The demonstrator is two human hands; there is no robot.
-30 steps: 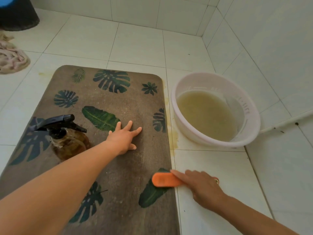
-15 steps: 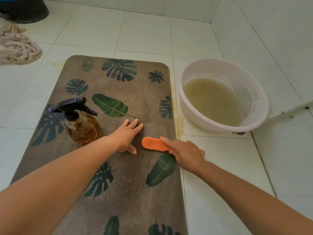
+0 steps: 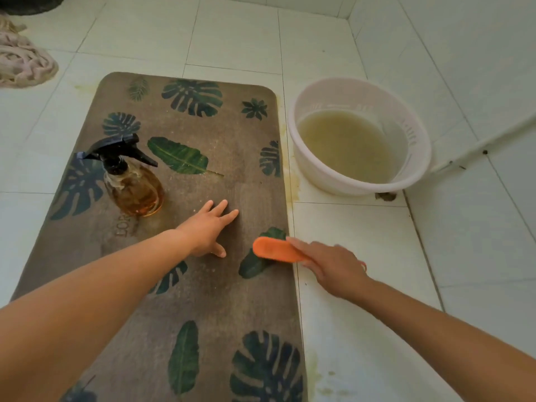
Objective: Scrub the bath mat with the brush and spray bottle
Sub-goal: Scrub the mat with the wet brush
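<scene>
Your right hand [image 3: 333, 268] grips the orange brush [image 3: 275, 250] on the bath mat's [image 3: 203, 300] right edge, your left hand [image 3: 210, 230] presses flat mid-mat with fingers spread, the amber spray bottle [image 3: 133, 181] stands upright beyond it towards the left edge.

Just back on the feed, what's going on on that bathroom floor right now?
A person is scrubbing the bath mat. The right hand grips the orange brush at the mat's right edge, over a leaf print. The left hand presses flat on the mat, fingers spread. The spray bottle stands upright on the mat, untouched. A basin of murky water sits on the tiles beside the mat.
</scene>
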